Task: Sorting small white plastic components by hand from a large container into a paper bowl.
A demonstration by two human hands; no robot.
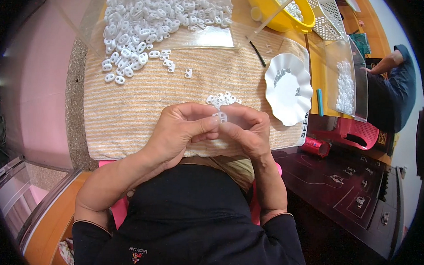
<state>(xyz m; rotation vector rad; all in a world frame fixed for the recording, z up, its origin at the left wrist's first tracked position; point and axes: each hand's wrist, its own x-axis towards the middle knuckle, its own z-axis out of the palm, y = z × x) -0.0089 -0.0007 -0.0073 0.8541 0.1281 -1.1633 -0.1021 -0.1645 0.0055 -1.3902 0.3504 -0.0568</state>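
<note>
Small white plastic piece with a round hole [223, 117] is up in the fingers, left of the white dish with a wavy edge [286, 106] and a bit nearer to the person. The left hand [177, 126] has its grip pinched on the piece, and the right hand [250, 134] pinches it from the other side. Fingers hide part of it, so I cannot tell if a second bit is in there. If one hand pushes harder, the piece could twist or pop out. It is tiny and looks slick, so a loose pinch might drop it on the peach striped towel [127, 143].

Straight left of the dish is a small pile of white plastic bits [224, 99], right by the fingers. A bump could scatter it, and a dropped piece could get lost there.

The dish holds tiny grey bits [283, 78]; a wide swing of the right hand could tip them out. Past the dish's far left edge, a thin black stick [257, 53] could roll if nudged. Farthest left, beyond the dish, a big heap of white plastic pieces [146, 18] could slide if the towel gets tugged.
</note>
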